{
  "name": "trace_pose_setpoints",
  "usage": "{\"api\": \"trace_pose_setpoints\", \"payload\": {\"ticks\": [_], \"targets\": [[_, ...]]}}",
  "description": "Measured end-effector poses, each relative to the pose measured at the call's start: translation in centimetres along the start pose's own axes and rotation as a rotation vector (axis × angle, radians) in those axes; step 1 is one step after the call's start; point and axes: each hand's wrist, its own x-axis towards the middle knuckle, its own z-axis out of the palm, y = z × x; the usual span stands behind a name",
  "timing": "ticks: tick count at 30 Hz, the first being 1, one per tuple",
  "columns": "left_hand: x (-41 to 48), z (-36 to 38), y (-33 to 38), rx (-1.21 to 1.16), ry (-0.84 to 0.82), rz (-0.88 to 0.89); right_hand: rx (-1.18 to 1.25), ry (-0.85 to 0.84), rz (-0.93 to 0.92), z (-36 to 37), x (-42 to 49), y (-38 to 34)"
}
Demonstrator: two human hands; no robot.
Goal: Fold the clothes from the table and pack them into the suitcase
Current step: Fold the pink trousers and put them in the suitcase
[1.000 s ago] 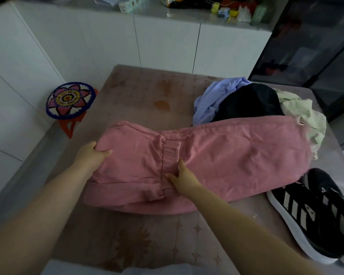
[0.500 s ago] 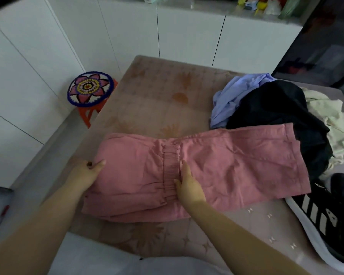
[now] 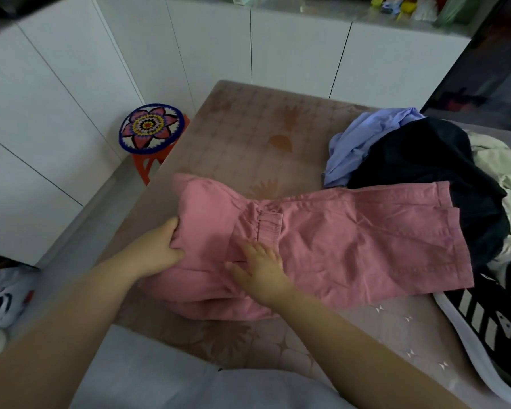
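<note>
Pink trousers (image 3: 337, 246) lie folded across the near half of the tabletop (image 3: 248, 119). The legs stretch to the right, their hems resting on a heap of clothes. The elastic waistband (image 3: 270, 228) shows mid-length, and the left end is bunched up. At the far right a blue shirt (image 3: 363, 143), a black garment (image 3: 425, 166) and a cream garment (image 3: 502, 166) lie crumpled together.

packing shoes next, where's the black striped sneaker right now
In the head view, the black striped sneaker lies at the near right corner of the table, just right of the pink trousers and nearer than the black garment.
</note>
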Motion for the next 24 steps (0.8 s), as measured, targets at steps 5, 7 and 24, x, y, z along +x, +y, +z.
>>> {"api": "trace_pose_setpoints", "payload": {"ticks": [5,7,24], "targets": [[-2.9,0.1,8.7,0.093,0.110,0.232,0.950,0.006,0.207,-4.1,0.4,-4.3],[-3.7,1.4,11.6,0.021,0.108,0.296,1.078,0.074,0.199,-6.8,0.7,-3.1],[8.1,6.5,20.2,-0.030,0.097,0.682,1.136,0.384,0.352,-11.8,-8.9,14.3]]}}
